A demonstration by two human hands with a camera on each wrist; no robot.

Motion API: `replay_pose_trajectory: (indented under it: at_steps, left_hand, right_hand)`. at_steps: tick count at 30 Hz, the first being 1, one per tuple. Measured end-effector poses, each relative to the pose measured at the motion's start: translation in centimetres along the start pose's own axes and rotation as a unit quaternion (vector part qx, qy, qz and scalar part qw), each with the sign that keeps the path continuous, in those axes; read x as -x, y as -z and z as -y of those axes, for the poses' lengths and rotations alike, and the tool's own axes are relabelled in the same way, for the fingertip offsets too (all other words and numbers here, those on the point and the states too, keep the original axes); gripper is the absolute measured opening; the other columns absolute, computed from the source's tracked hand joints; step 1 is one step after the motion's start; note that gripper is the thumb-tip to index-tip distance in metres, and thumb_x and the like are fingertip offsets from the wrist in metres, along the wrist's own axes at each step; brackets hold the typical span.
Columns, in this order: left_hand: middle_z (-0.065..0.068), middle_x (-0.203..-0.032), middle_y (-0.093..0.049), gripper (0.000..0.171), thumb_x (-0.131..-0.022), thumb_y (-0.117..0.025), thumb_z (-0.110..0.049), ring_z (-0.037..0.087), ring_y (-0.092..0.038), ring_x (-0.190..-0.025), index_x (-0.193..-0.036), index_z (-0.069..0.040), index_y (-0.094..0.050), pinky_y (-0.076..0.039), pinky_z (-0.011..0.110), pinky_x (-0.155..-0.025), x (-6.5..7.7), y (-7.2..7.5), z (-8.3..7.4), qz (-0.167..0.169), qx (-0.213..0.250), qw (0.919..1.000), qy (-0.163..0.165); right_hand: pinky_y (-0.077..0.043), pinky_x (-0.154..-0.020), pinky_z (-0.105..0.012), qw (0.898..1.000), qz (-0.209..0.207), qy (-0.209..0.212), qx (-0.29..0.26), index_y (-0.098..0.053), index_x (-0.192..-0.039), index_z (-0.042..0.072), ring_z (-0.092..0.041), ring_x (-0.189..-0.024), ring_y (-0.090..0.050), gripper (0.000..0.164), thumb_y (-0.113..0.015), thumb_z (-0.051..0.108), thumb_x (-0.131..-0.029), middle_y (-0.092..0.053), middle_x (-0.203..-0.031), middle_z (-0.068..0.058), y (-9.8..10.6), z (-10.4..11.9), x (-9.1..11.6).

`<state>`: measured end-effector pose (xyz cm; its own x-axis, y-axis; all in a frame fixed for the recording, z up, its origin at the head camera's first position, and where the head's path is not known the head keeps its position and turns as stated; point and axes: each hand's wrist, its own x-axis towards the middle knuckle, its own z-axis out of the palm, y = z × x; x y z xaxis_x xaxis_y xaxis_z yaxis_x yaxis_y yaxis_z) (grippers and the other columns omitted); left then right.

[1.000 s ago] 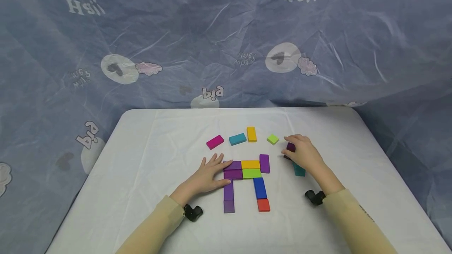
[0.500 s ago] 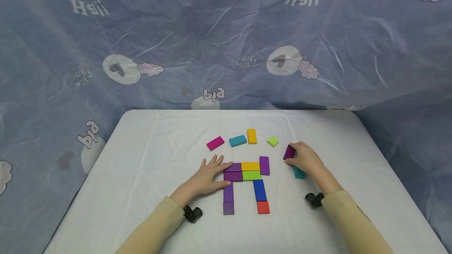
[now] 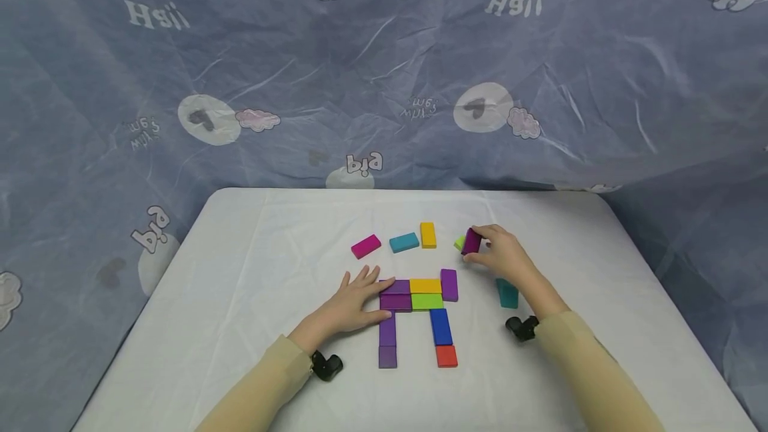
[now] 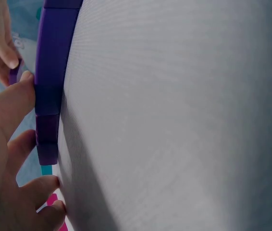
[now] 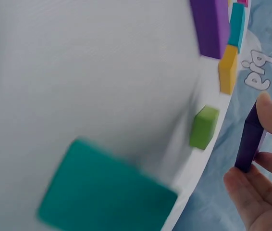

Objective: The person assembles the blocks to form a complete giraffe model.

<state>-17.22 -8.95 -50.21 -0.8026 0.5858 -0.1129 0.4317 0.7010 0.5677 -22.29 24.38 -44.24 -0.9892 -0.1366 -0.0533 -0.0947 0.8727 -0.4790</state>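
My right hand pinches a dark purple block by its ends between thumb and fingers, lifted off the table. In the head view this block overlaps the small lime block. Fingers spread, my left hand rests at the left side of a flat block arrangement, index finger and thumb touching its purple blocks. That arrangement has a yellow block and a lime-green block in its upper rows, a purple block at the upper right, and a blue block above a red block.
Beyond the arrangement lie a magenta block, a light teal block and a yellow upright-lying block. A dark teal block lies near my right forearm. The white table ends at a printed blue curtain.
My right hand has lifted the dark purple block away from beside the dark teal one and carried it left towards the small lime block. My left hand has stayed in place.
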Motion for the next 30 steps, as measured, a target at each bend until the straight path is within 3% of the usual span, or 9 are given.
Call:
replay_pose_trajectory:
  at_steps: [10, 18, 24, 30]
  left_hand:
    - [0.013, -0.163, -0.023, 0.068, -0.093, -0.062, -0.051, 0.037, -0.011, -0.153, -0.152, -0.028, -0.038, -0.002, 0.066, -0.119, 0.2, -0.1, -0.2, 0.000, 0.004, 1.0000, -0.001]
    - [0.012, -0.163, -0.024, 0.068, -0.093, -0.062, -0.051, 0.036, -0.011, -0.153, -0.152, -0.028, -0.038, -0.003, 0.065, -0.120, 0.2, 0.0, -0.2, -0.003, 0.004, 1.0000, -0.002]
    - [0.012, -0.163, -0.024, 0.068, -0.093, -0.062, -0.051, 0.036, -0.011, -0.153, -0.152, -0.029, -0.038, -0.003, 0.065, -0.120, 0.2, 0.1, -0.2, -0.002, 0.003, 1.0000, 0.000]
    - [0.013, -0.163, -0.023, 0.067, -0.093, -0.061, -0.051, 0.036, -0.010, -0.153, -0.153, -0.030, -0.038, -0.002, 0.064, -0.120, 0.3, 0.2, -0.2, -0.001, 0.002, 1.0000, -0.002]
  right_hand:
    - [-0.049, -0.101, -0.052, 0.999, 0.037, 0.016, -0.027, -0.048, -0.143, -0.002, -0.039, -0.115, -0.056, 0.072, -0.079, 0.027, -0.084, -0.054, -0.137, -0.026, -1.8, 2.0, -2.2]
    - [-0.049, -0.101, -0.048, 0.997, 0.079, 0.013, -0.006, -0.049, -0.142, -0.002, -0.030, -0.104, -0.055, 0.073, -0.079, 0.030, -0.084, -0.059, -0.132, -0.022, -2.9, 2.2, -2.7]
    - [-0.046, -0.105, -0.051, 0.997, 0.081, -0.002, 0.008, -0.048, -0.143, -0.002, -0.033, -0.112, -0.055, 0.071, -0.078, 0.027, -0.085, -0.056, -0.137, -0.024, -3.0, 2.1, -2.8]
    - [-0.042, -0.109, -0.053, 0.997, 0.082, 0.009, 0.007, -0.050, -0.141, -0.002, -0.037, -0.124, -0.052, 0.065, -0.076, 0.025, -0.087, -0.054, -0.140, -0.023, -3.1, 1.5, -2.7]
